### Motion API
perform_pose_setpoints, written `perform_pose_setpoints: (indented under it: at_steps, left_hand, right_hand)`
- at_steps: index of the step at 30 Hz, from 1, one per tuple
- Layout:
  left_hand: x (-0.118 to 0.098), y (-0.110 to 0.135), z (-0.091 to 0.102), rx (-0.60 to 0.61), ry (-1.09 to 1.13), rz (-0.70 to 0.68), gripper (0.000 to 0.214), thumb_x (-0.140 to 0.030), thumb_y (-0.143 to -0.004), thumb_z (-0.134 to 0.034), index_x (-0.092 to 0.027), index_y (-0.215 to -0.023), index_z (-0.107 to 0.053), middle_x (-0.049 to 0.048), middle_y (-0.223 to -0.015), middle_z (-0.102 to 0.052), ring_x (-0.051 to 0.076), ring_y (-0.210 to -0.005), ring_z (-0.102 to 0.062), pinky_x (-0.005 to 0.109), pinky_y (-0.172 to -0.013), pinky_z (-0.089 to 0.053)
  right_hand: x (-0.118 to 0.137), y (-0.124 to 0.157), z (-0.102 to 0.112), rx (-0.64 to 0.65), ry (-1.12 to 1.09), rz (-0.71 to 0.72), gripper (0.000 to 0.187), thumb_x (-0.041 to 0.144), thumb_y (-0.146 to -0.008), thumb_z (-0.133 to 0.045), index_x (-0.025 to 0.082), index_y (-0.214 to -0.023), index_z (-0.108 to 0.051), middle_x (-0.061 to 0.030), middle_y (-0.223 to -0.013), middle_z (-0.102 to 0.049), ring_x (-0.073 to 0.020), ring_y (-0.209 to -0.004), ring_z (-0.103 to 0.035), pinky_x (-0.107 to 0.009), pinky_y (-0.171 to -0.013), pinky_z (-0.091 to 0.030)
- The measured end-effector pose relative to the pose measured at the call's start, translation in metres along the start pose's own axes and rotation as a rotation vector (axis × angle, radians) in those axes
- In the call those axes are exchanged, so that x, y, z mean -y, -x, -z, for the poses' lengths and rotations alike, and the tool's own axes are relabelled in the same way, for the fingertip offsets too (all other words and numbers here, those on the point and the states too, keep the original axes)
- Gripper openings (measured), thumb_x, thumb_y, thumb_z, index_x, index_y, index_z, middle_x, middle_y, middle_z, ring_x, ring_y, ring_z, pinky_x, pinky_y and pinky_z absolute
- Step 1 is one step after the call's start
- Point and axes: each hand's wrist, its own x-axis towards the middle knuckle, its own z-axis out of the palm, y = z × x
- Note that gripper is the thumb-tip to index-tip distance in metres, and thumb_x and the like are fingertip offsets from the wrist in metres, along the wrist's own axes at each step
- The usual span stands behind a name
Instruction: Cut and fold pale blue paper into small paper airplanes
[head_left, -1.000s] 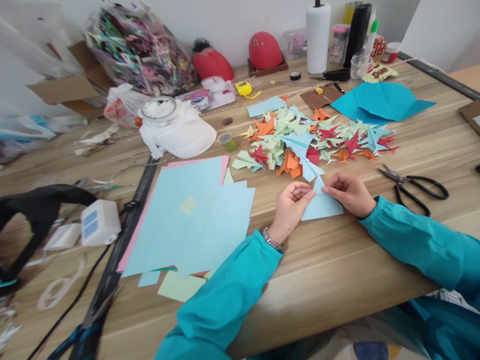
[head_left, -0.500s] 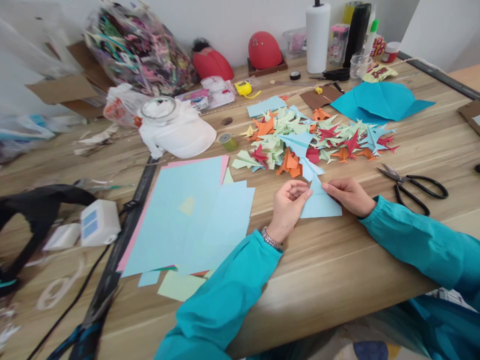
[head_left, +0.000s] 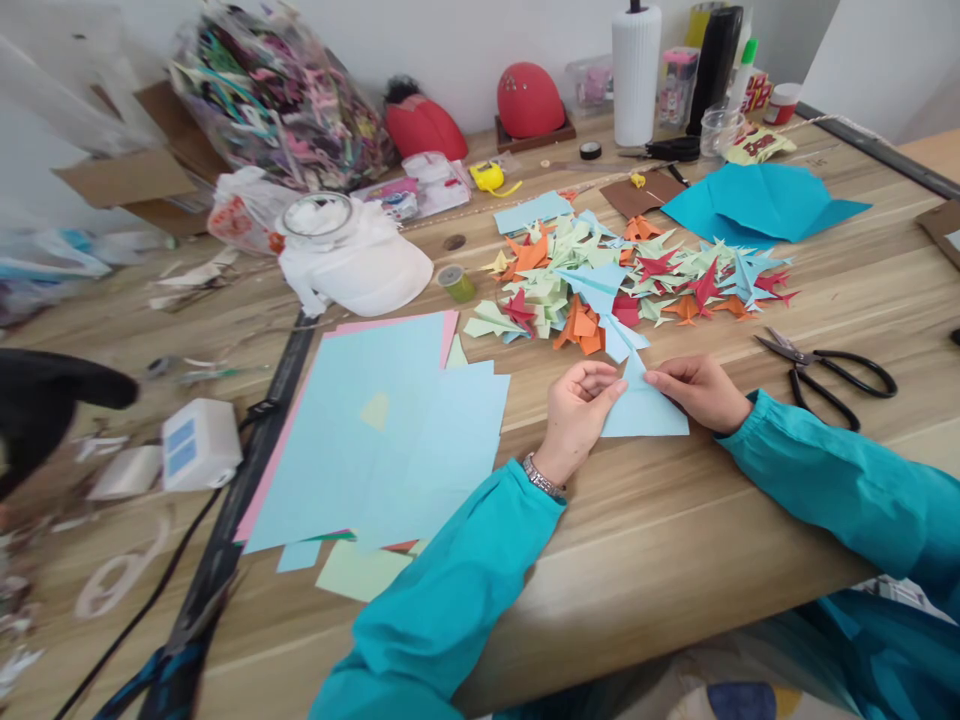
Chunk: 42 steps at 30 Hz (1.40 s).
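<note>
A light blue sheet of paper [head_left: 643, 412], folded to a point at its top, lies on the wooden table between my hands. My left hand [head_left: 581, 408] pinches its left edge between thumb and fingers. On the opposite edge, my right hand [head_left: 697, 390] grips the paper with thumb and forefinger. Just beyond the folded tip is a pile of small folded paper planes [head_left: 592, 285] in pale green, orange, red and blue. Left of my left hand, several flat light blue sheets [head_left: 352, 430] overlap, with pink paper showing under their edge.
Black-handled scissors [head_left: 832, 370] lie right of my right hand. A large teal folded paper [head_left: 765, 205] rests behind the pile. A white cap [head_left: 360, 260] and a small green tin [head_left: 456, 284] stand at back left. More scissors [head_left: 169, 650] are at lower left.
The lower right corner of the folded blue paper has shifted slightly to the right. Both hands stay almost in place. The black object at far left has moved left.
</note>
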Motion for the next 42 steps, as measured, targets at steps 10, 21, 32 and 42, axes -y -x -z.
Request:
perform_pose_setpoints:
  at_steps: [10, 21, 32, 42]
  left_hand:
    - [0.0005, 0.0004, -0.0001, 0.03, 0.04, 0.023, 0.029, -0.03, -0.06, -0.08, -0.017, -0.08, -0.063, 0.0013, -0.07, -0.068, 0.011, -0.062, -0.06, 0.022, -0.058, -0.045]
    - [-0.0006, -0.0007, -0.001, 0.029, 0.116, 0.1, 0.027, -0.033, -0.064, -0.076, -0.016, -0.08, -0.065, -0.0011, -0.065, -0.064, 0.008, -0.058, -0.054, 0.02, -0.056, -0.042]
    - [-0.0043, 0.0004, -0.0035, 0.094, 0.009, 0.057, 0.033, -0.031, -0.059, -0.08, -0.015, -0.082, -0.062, -0.0006, -0.069, -0.064, 0.009, -0.061, -0.056, 0.021, -0.058, -0.044]
    - [-0.0051, 0.001, -0.0037, 0.089, 0.031, 0.075, 0.034, -0.03, -0.057, -0.081, -0.015, -0.081, -0.062, -0.0001, -0.067, -0.064, 0.009, -0.059, -0.055, 0.021, -0.056, -0.043]
  right_hand:
    - [0.0009, 0.0003, -0.0002, 0.062, 0.088, 0.023, 0.048, 0.06, -0.076, -0.056, 0.014, -0.061, -0.058, 0.0019, -0.055, -0.044, -0.0079, -0.05, -0.035, -0.023, -0.043, -0.027]
    - [-0.0049, 0.0001, -0.0001, 0.021, 0.142, 0.054, 0.048, 0.057, -0.078, -0.055, 0.013, -0.061, -0.058, 0.0016, -0.055, -0.043, -0.0081, -0.051, -0.035, -0.022, -0.044, -0.028]
    - [-0.0032, -0.0004, -0.0003, 0.055, 0.134, 0.067, 0.048, 0.057, -0.078, -0.054, 0.012, -0.064, -0.06, 0.0005, -0.056, -0.048, -0.008, -0.051, -0.036, -0.022, -0.043, -0.029]
    - [-0.0026, 0.0005, 0.0001, 0.064, 0.157, 0.089, 0.047, 0.056, -0.079, -0.055, 0.013, -0.061, -0.058, 0.0013, -0.055, -0.045, -0.0078, -0.051, -0.036, -0.022, -0.043, -0.028]
